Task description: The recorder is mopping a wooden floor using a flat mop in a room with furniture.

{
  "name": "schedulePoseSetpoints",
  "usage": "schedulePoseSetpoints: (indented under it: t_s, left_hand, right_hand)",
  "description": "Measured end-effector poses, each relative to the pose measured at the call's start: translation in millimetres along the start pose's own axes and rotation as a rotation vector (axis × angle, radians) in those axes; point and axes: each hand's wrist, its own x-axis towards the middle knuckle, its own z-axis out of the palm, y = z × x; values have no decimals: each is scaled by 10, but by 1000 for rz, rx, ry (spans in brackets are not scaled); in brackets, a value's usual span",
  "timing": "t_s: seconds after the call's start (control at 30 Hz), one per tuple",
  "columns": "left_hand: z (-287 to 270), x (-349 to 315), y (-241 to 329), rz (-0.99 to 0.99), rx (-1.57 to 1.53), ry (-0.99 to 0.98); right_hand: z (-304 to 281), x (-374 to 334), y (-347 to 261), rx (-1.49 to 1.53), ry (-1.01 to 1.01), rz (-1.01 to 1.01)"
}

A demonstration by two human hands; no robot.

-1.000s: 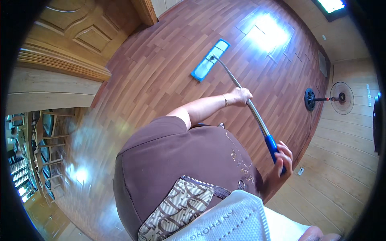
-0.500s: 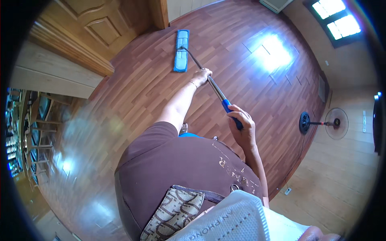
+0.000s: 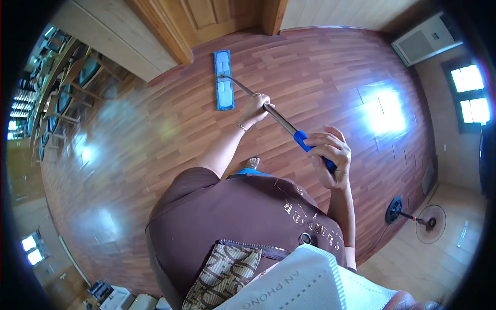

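A flat mop with a long blue head (image 3: 223, 93) lies on the wooden floor (image 3: 175, 124), its metal pole (image 3: 281, 121) slanting back toward me. My left hand (image 3: 256, 109) is wrapped round the pole at its middle, arm stretched forward. At the upper end, my right hand (image 3: 333, 157) holds the blue grip (image 3: 305, 140), with thumb below and some fingers lifted off it. The mop head is flat on the boards, close to the door frame.
A wooden door (image 3: 217, 20) and a wall end stand ahead. Chairs (image 3: 64, 101) line a table at the far left. On the right are a standing fan (image 3: 431, 223), a white floor unit (image 3: 426, 40) and a window (image 3: 467, 95). My bare foot (image 3: 252, 163) shows below.
My view has turned left, so the door and fan sit differently. The mop head has shifted slightly left and nearer. My right hand has moved right, with its fingers looser on the grip.
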Motion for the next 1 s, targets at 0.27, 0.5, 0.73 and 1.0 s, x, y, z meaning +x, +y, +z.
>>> schedulePoseSetpoints:
  t_s: [0.27,0.5,0.73,1.0]
  left_hand:
    - [-997,-1122,-228,-147,102,159]
    - [-1372,-1873,-702,-183,160,197]
    - [-1155,-1926,-353,-127,199,232]
    - [-468,-1688,454,-35,18,153]
  right_hand:
    - [627,360,-414,478,-244,-103]
    - [1300,172,-501,721,-369,-91]
    - [1003,-41,-536,767,-372,-30]
    - [38,-455,-789,644,-342,-115]
